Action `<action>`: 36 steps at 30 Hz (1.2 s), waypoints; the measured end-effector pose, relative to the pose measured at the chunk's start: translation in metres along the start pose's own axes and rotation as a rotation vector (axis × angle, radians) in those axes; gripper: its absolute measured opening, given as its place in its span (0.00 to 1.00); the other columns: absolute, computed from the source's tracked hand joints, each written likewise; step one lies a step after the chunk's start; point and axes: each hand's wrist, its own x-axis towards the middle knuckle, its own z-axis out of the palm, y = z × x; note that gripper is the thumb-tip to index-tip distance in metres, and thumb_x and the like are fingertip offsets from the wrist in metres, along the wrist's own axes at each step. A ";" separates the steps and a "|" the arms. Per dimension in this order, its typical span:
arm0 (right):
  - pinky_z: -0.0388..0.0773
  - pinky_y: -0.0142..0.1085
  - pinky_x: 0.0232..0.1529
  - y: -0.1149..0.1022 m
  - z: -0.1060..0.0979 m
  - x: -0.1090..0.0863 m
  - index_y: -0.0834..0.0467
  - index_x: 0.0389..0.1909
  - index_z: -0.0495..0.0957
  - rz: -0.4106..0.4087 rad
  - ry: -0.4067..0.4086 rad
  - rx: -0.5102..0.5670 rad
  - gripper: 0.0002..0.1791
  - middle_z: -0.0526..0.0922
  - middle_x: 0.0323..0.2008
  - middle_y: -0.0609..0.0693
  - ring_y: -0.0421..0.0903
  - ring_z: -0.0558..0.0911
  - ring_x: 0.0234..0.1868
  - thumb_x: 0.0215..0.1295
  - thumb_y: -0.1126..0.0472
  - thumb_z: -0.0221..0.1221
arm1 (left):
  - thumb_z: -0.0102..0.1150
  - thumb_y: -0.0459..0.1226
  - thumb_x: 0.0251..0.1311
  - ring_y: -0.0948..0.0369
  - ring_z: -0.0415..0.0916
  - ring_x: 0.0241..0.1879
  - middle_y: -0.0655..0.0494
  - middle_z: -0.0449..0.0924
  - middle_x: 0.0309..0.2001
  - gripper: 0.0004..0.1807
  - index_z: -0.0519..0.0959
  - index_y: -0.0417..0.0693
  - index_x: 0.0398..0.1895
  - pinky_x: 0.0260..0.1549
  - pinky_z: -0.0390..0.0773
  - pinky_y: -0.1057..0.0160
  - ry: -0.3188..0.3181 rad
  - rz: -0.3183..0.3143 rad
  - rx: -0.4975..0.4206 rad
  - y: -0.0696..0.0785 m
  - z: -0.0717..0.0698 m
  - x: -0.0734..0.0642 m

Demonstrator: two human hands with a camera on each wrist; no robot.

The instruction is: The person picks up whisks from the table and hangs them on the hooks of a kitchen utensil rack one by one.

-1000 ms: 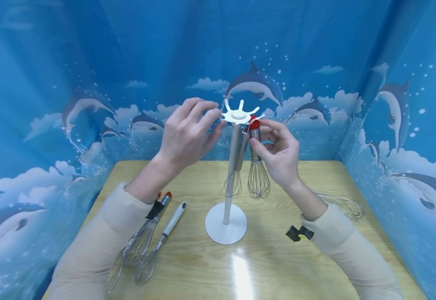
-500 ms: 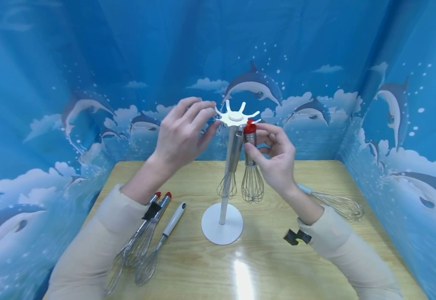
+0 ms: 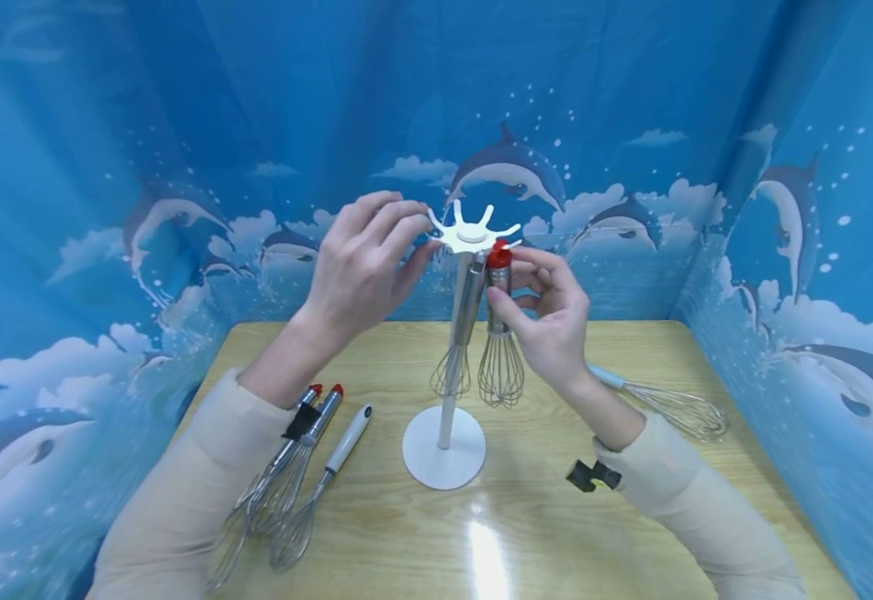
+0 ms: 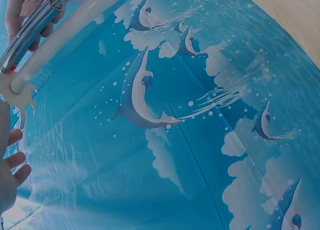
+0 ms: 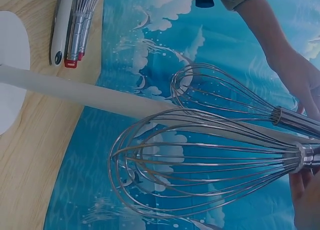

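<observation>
A white stand with a ring of curved hooks rises from a round base. My left hand pinches a hook at the left of its top; the left wrist view has this hand at its left edge. My right hand holds a red-capped steel whisk by the handle, between thumb and fingers. The whisk is upright, wires down, its cap right at a front-right hook. Beside it, another steel whisk hangs from the stand. In the right wrist view the held whisk's collar shows near the fingers.
On the wooden table, left of the base, lie two red-tipped whisks and a white-handled whisk. A light-blue-handled whisk lies at the right, near my right forearm. A blue dolphin-print curtain surrounds the table.
The stand has shifted slightly left, along with both hands. The held whisk has moved left and a little down, its cap now lower by the hook. The light-blue handle has come into view.
</observation>
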 end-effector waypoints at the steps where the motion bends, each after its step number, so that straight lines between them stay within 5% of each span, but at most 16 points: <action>1: 0.83 0.25 0.34 0.000 0.001 0.000 0.77 0.59 0.71 -0.003 -0.001 -0.001 0.24 0.87 0.45 0.35 0.34 0.85 0.41 0.63 0.77 0.64 | 0.64 0.44 0.73 0.46 0.83 0.54 0.45 0.90 0.49 0.14 0.84 0.42 0.48 0.53 0.85 0.51 -0.001 0.001 0.002 -0.001 0.000 0.000; 20: 0.84 0.26 0.35 0.000 0.008 0.000 0.77 0.56 0.69 -0.044 -0.023 0.001 0.26 0.87 0.47 0.34 0.34 0.85 0.41 0.60 0.74 0.68 | 0.63 0.44 0.74 0.46 0.83 0.54 0.45 0.89 0.48 0.14 0.84 0.42 0.48 0.54 0.85 0.50 -0.019 -0.020 0.007 -0.006 0.000 -0.004; 36: 0.86 0.26 0.41 0.001 -0.024 -0.003 0.79 0.55 0.72 -0.010 -0.076 -0.081 0.24 0.87 0.47 0.35 0.31 0.87 0.46 0.56 0.81 0.64 | 0.63 0.44 0.74 0.46 0.83 0.55 0.44 0.89 0.47 0.14 0.84 0.42 0.47 0.57 0.85 0.51 -0.015 -0.034 -0.009 -0.005 0.001 -0.004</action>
